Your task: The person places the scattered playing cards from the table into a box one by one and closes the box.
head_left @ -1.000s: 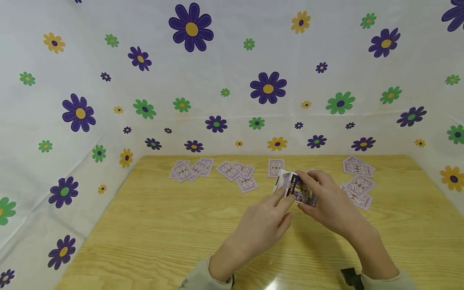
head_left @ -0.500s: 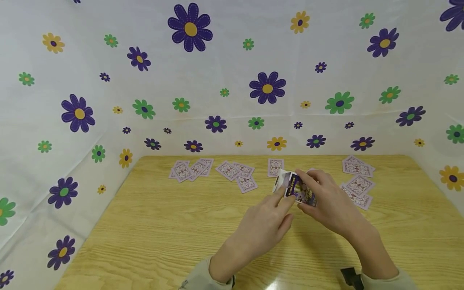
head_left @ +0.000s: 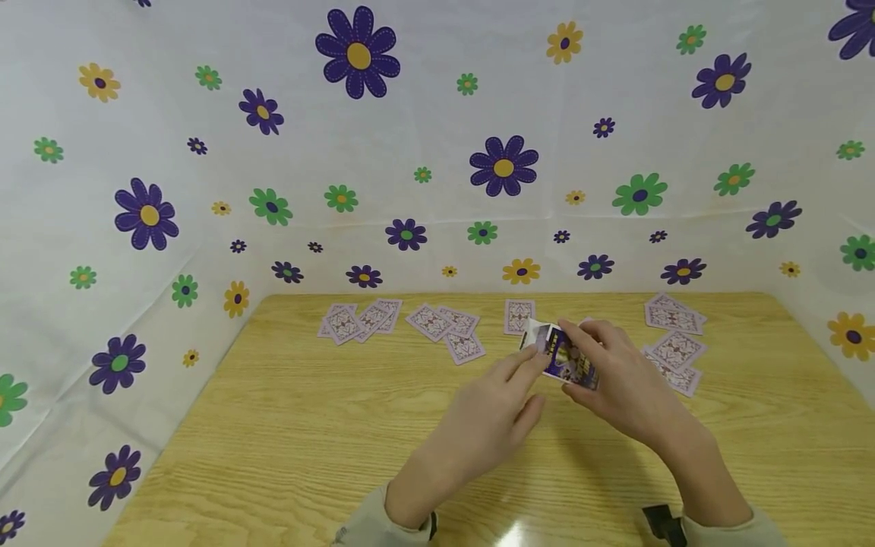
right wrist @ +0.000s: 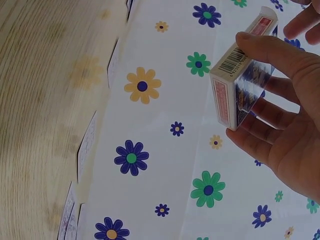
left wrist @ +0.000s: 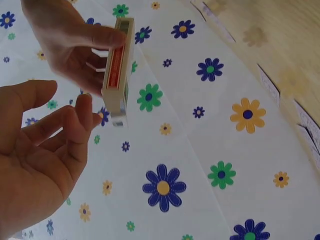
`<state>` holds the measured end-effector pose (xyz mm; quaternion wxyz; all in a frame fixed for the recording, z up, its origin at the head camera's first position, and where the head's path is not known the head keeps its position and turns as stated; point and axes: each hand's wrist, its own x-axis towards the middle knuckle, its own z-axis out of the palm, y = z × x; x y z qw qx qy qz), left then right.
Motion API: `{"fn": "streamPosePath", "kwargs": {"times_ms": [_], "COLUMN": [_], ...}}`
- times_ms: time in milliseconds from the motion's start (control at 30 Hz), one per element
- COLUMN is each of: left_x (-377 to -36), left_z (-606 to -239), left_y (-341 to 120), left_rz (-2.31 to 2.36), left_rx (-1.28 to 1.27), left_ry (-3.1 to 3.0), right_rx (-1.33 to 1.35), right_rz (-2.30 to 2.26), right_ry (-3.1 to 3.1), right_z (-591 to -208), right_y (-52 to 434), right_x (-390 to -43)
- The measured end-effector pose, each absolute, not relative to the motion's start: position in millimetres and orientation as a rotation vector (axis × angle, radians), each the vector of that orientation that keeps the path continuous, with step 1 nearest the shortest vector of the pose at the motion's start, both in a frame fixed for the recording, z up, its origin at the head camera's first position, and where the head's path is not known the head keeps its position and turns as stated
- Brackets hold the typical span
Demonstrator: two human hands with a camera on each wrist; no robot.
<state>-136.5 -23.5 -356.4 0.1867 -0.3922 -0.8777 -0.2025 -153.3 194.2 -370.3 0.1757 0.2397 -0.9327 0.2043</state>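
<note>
My right hand (head_left: 632, 387) grips a playing-card box (head_left: 573, 363) above the table, thumb on one narrow side and fingers on the other, as the right wrist view shows. A barcode and red panels mark the box's edges (right wrist: 232, 62); its front is dark blue with printed figures. A white flap (head_left: 535, 332) sticks out at its left end. My left hand (head_left: 488, 410) is beside that end, its fingertips overlapping the box in the head view. From the left wrist view, the left fingers (left wrist: 75, 135) are loosely bent, with a gap to the box and nothing between them.
Face-down cards with a patterned back lie along the table's far side: a group at left (head_left: 343, 324), another left of centre (head_left: 465, 346), a single card (head_left: 521, 315) behind the box, and overlapping cards (head_left: 677, 349) at right. A flowered cloth (head_left: 424, 137) stands behind the table.
My left hand has drawn slightly back to the left, and its fingers have shifted off the box's front corner. The right hand and the box stay almost still.
</note>
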Motion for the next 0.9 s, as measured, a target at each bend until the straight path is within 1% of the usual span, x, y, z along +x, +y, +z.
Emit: {"fn": "streamPosePath", "kwargs": {"times_ms": [233,500,733,900], "left_x": [-148.7,-169.4,-198.4,-221.1], "left_z": [-347.3,-345.9,-353.8,-361.3], "left_y": [-45.8,-71.4,-98.8,-113.2], "left_rz": [-0.725,-0.807,-0.911,-0.966], "left_rx": [-0.973,-0.749,-0.545,-0.407], "left_ry": [-2.355,-2.426,-2.483,-2.636], "right_rx": [0.676,0.666,0.672,0.670], "right_rz": [0.567,0.566,0.563,0.581], "right_ry": [-2.645,-2.691,-2.688,-2.717], "right_z": [-368.4,-369.0,-369.2,-368.6], "right_y": [193.1,193.8,194.6,193.3], "right_x": [-153.0,-151.6,-151.9,-153.0]}}
